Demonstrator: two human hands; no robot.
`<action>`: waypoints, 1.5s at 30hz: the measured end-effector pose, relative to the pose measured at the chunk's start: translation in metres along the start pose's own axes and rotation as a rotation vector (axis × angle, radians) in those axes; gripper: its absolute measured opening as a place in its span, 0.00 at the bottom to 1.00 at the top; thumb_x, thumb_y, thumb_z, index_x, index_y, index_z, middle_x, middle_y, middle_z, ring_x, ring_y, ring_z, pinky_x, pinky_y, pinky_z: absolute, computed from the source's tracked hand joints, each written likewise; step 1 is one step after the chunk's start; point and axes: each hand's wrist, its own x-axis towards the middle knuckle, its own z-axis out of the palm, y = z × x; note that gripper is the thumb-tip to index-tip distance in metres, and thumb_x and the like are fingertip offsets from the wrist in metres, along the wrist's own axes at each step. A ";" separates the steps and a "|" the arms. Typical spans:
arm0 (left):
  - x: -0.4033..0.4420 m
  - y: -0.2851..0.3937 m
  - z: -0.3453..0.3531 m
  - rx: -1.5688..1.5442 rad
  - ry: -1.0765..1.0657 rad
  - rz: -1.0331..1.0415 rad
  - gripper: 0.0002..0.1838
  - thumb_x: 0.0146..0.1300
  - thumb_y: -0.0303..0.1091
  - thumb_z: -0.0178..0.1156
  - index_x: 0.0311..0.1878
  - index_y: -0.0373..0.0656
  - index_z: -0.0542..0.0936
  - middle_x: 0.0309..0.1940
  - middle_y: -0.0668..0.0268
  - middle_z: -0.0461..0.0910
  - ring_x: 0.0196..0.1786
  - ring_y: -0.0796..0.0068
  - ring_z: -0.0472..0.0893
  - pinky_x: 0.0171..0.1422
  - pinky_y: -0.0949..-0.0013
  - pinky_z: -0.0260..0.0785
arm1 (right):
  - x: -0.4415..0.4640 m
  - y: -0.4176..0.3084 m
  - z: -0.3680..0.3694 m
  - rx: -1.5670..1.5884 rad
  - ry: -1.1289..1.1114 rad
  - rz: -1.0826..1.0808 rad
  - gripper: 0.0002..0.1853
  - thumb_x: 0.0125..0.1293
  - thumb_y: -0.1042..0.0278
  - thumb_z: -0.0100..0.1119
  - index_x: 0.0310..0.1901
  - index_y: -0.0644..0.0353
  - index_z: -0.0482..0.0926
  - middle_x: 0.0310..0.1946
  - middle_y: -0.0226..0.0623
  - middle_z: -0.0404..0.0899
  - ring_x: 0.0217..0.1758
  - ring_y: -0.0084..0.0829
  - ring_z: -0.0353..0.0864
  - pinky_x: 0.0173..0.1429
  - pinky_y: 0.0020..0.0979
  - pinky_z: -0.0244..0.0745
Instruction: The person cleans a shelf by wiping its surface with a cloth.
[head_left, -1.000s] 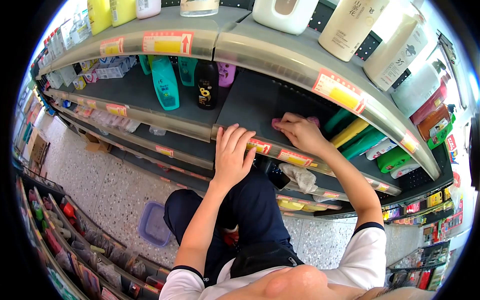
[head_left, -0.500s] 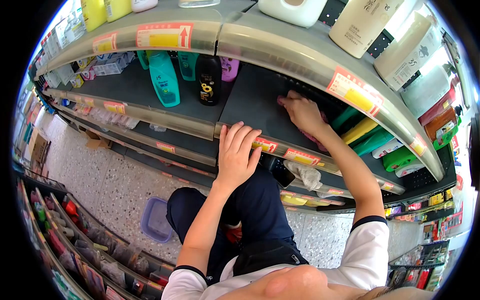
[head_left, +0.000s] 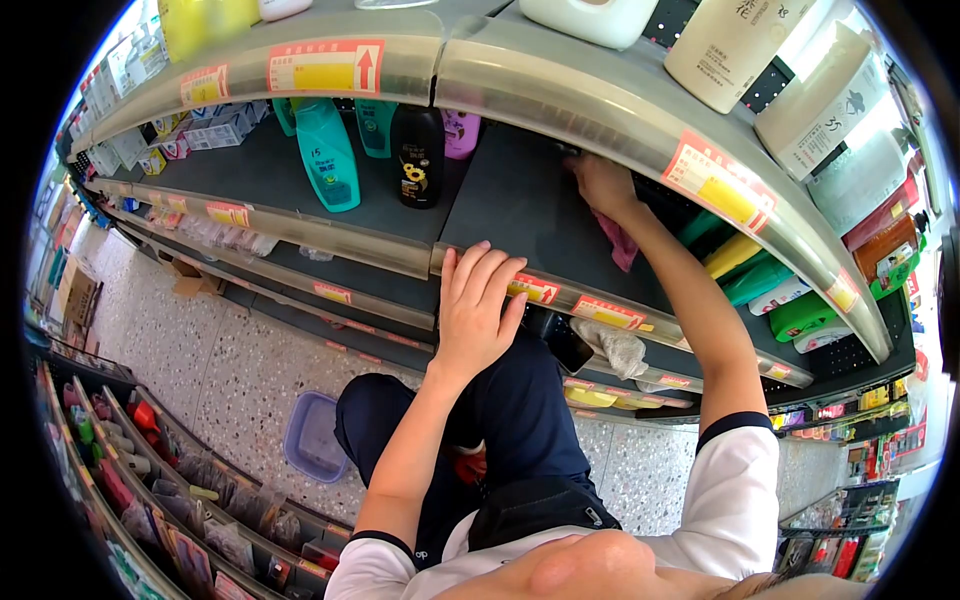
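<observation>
My right hand (head_left: 604,187) reaches deep onto the dark shelf board (head_left: 530,210), under the upper shelf. Its fingers are closed on a pink cloth (head_left: 618,240), whose end hangs out below the palm and lies on the board. My left hand (head_left: 478,305) rests on the clear front strip of this shelf with its fingers spread, beside a red and yellow price label (head_left: 533,289). To the left of the bare board stand a black bottle (head_left: 417,160), a teal bottle (head_left: 327,160) and a purple bottle (head_left: 460,134).
Several bottles, among them a green one (head_left: 800,316), lie to the right of my forearm. Large white bottles (head_left: 730,50) stand on the upper shelf. A grey-white rag (head_left: 618,350) and a dark phone-like object (head_left: 566,348) sit on the shelf below. A purple basin (head_left: 313,438) is on the floor.
My right hand has moved farther back on the shelf, drawing the pink cloth with it. My left hand stays on the front strip.
</observation>
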 end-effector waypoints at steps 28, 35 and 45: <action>-0.001 0.002 -0.003 -0.008 0.013 0.009 0.22 0.61 0.33 0.65 0.60 0.44 0.78 0.58 0.60 0.76 0.70 0.53 0.69 0.79 0.42 0.51 | -0.002 0.008 -0.026 0.134 -0.449 0.158 0.15 0.68 0.67 0.57 0.54 0.56 0.85 0.56 0.52 0.80 0.58 0.49 0.81 0.59 0.43 0.77; 0.000 0.005 -0.008 -0.019 -0.011 0.010 0.23 0.61 0.33 0.65 0.60 0.44 0.78 0.59 0.59 0.75 0.70 0.53 0.69 0.79 0.41 0.51 | -0.037 0.027 -0.059 0.694 -0.380 0.565 0.23 0.72 0.59 0.58 0.64 0.61 0.78 0.58 0.48 0.81 0.54 0.39 0.84 0.56 0.34 0.77; -0.002 0.006 -0.006 -0.015 0.005 0.007 0.23 0.62 0.34 0.64 0.61 0.44 0.77 0.59 0.58 0.75 0.71 0.52 0.68 0.79 0.42 0.50 | -0.066 0.033 -0.100 0.396 -0.450 0.465 0.29 0.66 0.50 0.66 0.57 0.70 0.80 0.53 0.55 0.83 0.53 0.45 0.85 0.58 0.39 0.77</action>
